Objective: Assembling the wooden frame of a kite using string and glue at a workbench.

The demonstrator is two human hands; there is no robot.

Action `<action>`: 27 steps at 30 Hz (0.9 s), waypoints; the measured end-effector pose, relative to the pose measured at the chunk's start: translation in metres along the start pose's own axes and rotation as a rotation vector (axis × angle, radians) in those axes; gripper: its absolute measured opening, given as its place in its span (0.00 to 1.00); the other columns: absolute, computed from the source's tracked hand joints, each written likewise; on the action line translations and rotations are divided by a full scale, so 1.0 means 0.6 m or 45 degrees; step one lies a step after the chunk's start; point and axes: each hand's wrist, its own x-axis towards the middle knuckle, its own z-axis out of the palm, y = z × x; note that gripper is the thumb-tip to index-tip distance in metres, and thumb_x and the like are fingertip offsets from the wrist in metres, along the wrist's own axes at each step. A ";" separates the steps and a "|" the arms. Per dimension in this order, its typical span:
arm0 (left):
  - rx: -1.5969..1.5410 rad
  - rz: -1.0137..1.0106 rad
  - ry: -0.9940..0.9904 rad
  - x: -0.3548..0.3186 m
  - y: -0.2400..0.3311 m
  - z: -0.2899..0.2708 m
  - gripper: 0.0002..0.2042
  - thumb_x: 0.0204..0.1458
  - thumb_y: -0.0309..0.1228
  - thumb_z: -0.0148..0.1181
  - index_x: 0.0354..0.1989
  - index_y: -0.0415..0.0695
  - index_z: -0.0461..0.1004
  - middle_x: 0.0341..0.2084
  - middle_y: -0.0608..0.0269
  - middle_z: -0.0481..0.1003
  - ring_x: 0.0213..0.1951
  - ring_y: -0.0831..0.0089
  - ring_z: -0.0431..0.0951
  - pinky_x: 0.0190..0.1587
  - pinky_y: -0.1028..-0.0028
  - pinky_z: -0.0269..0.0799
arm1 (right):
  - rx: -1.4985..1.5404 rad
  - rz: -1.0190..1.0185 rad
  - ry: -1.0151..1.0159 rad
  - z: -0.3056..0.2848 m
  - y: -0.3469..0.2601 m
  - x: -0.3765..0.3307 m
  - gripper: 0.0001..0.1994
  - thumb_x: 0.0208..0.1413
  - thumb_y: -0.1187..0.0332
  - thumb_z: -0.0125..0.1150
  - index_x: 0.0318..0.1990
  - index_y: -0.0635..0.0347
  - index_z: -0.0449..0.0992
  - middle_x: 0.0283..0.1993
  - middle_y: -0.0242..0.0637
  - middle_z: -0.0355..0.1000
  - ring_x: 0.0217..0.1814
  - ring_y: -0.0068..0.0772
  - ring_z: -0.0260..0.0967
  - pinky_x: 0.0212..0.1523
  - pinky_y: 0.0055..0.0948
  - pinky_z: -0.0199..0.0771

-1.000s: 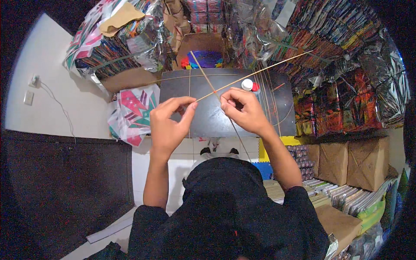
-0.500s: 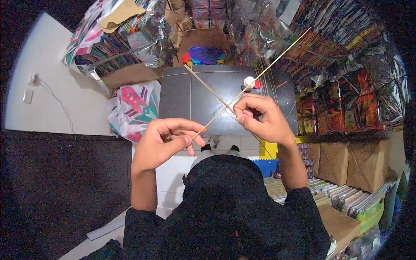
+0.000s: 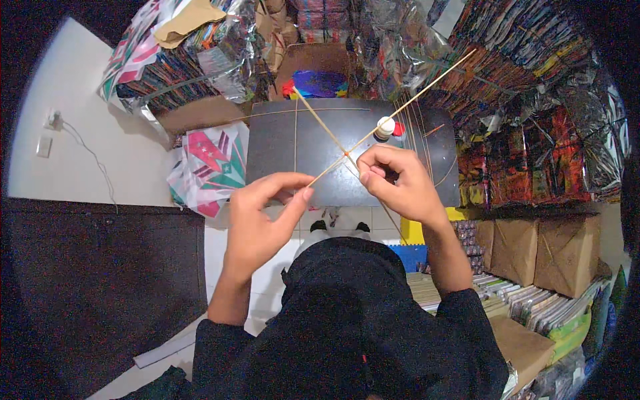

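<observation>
Two thin bamboo sticks (image 3: 320,123) cross in front of me above the table, joined by a small orange binding (image 3: 346,154) where they meet. My left hand (image 3: 270,213) pinches the near left end of one stick between thumb and fingers. That stick runs up to the far right. Just right of the crossing, my right hand (image 3: 399,183) is closed, fingertips against the other stick, which reappears below the hand. Whether thread is also in these fingers is too small to see.
Beneath my hands is a dark table (image 3: 320,187) bearing a white-capped bottle (image 3: 385,127), a red item (image 3: 399,129) and several thin sticks (image 3: 417,133). A patterned sheet (image 3: 208,170) hangs at its left. Wrapped stacks (image 3: 527,47) crowd the back and right, near brown boxes (image 3: 567,257).
My left thumb and fingers have closed more firmly on the stick's near end, and that hand has risen slightly. The crossing has shifted a little away and left. My right hand stays almost in place.
</observation>
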 end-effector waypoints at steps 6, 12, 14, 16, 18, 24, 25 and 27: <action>0.440 0.476 0.316 0.023 -0.012 0.037 0.10 0.48 0.23 0.71 0.40 0.42 0.83 0.34 0.58 0.82 0.32 0.66 0.83 0.35 0.70 0.77 | 0.060 0.074 -0.024 0.025 0.010 0.000 0.06 0.57 0.71 0.62 0.32 0.62 0.73 0.27 0.19 0.59 0.28 0.11 0.54 0.28 0.18 0.55; 0.532 0.587 0.366 0.034 -0.038 0.059 0.11 0.45 0.21 0.72 0.39 0.42 0.83 0.35 0.57 0.82 0.35 0.62 0.83 0.38 0.69 0.78 | 0.011 0.123 0.035 0.034 0.013 0.004 0.08 0.53 0.67 0.63 0.31 0.64 0.76 0.22 0.29 0.64 0.26 0.19 0.58 0.27 0.26 0.61; 0.534 0.570 0.365 0.035 -0.034 0.062 0.11 0.46 0.20 0.71 0.39 0.40 0.83 0.35 0.55 0.83 0.37 0.62 0.84 0.40 0.69 0.79 | 0.012 0.142 0.043 0.036 0.012 0.005 0.09 0.52 0.67 0.63 0.30 0.64 0.75 0.22 0.29 0.64 0.25 0.19 0.59 0.27 0.26 0.61; 0.516 0.598 0.414 0.042 -0.041 0.074 0.10 0.46 0.20 0.71 0.39 0.40 0.83 0.35 0.55 0.83 0.37 0.61 0.84 0.39 0.68 0.79 | 0.008 0.149 0.058 0.037 0.013 0.006 0.09 0.52 0.67 0.63 0.30 0.64 0.75 0.21 0.29 0.65 0.25 0.19 0.59 0.27 0.27 0.62; 0.507 0.596 0.445 0.048 -0.048 0.083 0.10 0.47 0.19 0.70 0.39 0.40 0.83 0.35 0.55 0.83 0.36 0.61 0.84 0.39 0.68 0.78 | -0.003 0.144 0.079 0.038 0.019 0.006 0.09 0.51 0.66 0.64 0.30 0.64 0.75 0.21 0.30 0.64 0.25 0.20 0.59 0.27 0.27 0.62; 0.459 0.515 0.563 0.055 -0.071 0.118 0.06 0.52 0.23 0.65 0.38 0.42 0.80 0.31 0.60 0.81 0.30 0.63 0.80 0.35 0.66 0.72 | -0.184 0.055 0.144 0.040 0.019 0.013 0.10 0.50 0.65 0.63 0.30 0.64 0.76 0.21 0.37 0.66 0.22 0.29 0.64 0.27 0.32 0.64; 0.432 0.505 0.589 0.057 -0.072 0.124 0.04 0.53 0.24 0.64 0.36 0.44 0.79 0.30 0.63 0.80 0.28 0.64 0.78 0.33 0.66 0.70 | -0.197 0.043 0.152 0.039 0.019 0.013 0.10 0.50 0.65 0.63 0.30 0.65 0.76 0.21 0.38 0.67 0.22 0.31 0.65 0.27 0.33 0.65; 0.348 0.352 0.538 0.053 -0.060 0.129 0.03 0.54 0.25 0.63 0.36 0.44 0.78 0.29 0.63 0.79 0.28 0.65 0.78 0.34 0.67 0.69 | -0.225 0.019 0.165 0.038 0.018 0.014 0.10 0.50 0.65 0.63 0.30 0.65 0.76 0.22 0.40 0.68 0.23 0.34 0.66 0.27 0.34 0.66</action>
